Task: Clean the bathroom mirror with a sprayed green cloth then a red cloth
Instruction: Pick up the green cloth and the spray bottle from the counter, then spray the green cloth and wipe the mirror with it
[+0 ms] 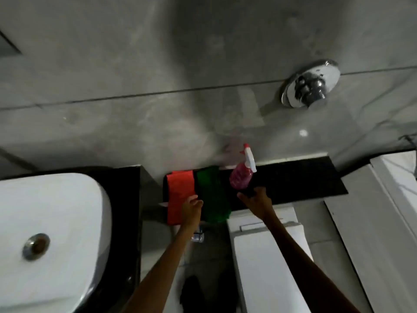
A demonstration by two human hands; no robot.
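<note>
A red cloth [179, 195] and a green cloth [212, 193] lie side by side over the front edge of a black ledge [300, 179]. A pink spray bottle [242, 175] with a white trigger head stands on the ledge just right of the green cloth. My left hand [191, 207] rests at the seam between the two cloths, fingers curled, and I cannot tell if it grips either. My right hand [256, 198] reaches up to the base of the bottle with fingers spread, just below it. No mirror is in view.
A white basin [56, 222] with a metal drain sits in a black counter at the left. A white toilet cistern [266, 249] stands below the ledge. A chrome wall fitting [310, 86] sticks out of the grey tiled wall. A white door frame [383, 211] runs down the right.
</note>
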